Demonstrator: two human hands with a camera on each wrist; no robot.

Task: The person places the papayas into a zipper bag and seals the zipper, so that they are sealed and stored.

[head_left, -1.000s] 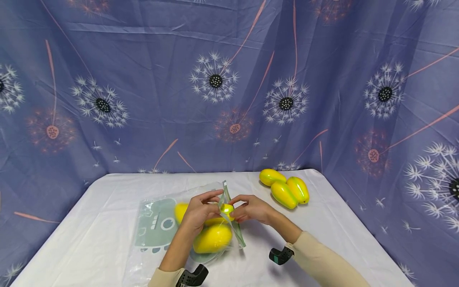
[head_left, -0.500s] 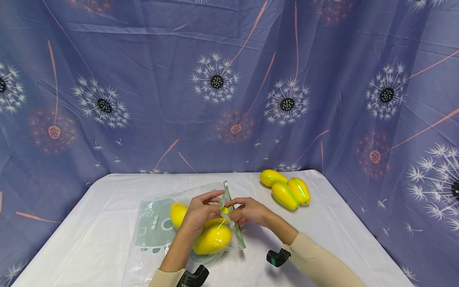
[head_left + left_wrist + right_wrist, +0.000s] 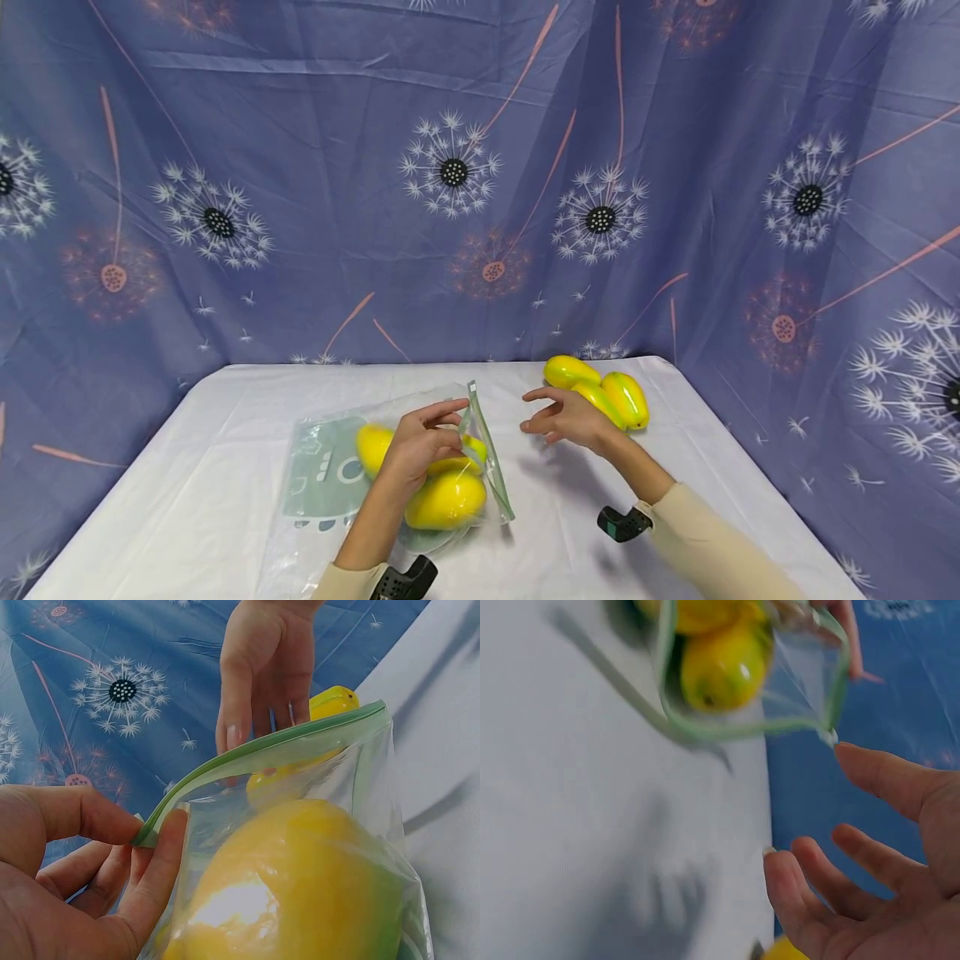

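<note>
A clear zip bag [image 3: 318, 467] with a grey-green print lies on the table, its green-edged mouth facing right. Inside it are several yellow mangoes [image 3: 446, 500], seen through the plastic. My left hand [image 3: 418, 446] pinches the bag's upper edge near the green zip strip [image 3: 277, 742], holding the mouth apart. Away from the bag, my right hand [image 3: 572, 417] hovers with loosely bent fingers and nothing in them. It is just left of a cluster of yellow-green mangoes [image 3: 626, 400] and partly covers one. In the right wrist view, a mango [image 3: 724, 667] shows in the bag's mouth.
A white cloth covers the table [image 3: 592, 517]. Behind it and along the sides hangs a blue-purple curtain [image 3: 337, 192] with dandelion prints. A black wrist device [image 3: 624, 523] is on the right forearm, another [image 3: 405, 579] on the left.
My right hand has left the bag's mouth and moved right toward the loose mangoes. The mango at the mouth now lies inside the bag. My left hand stays at the bag's edge.
</note>
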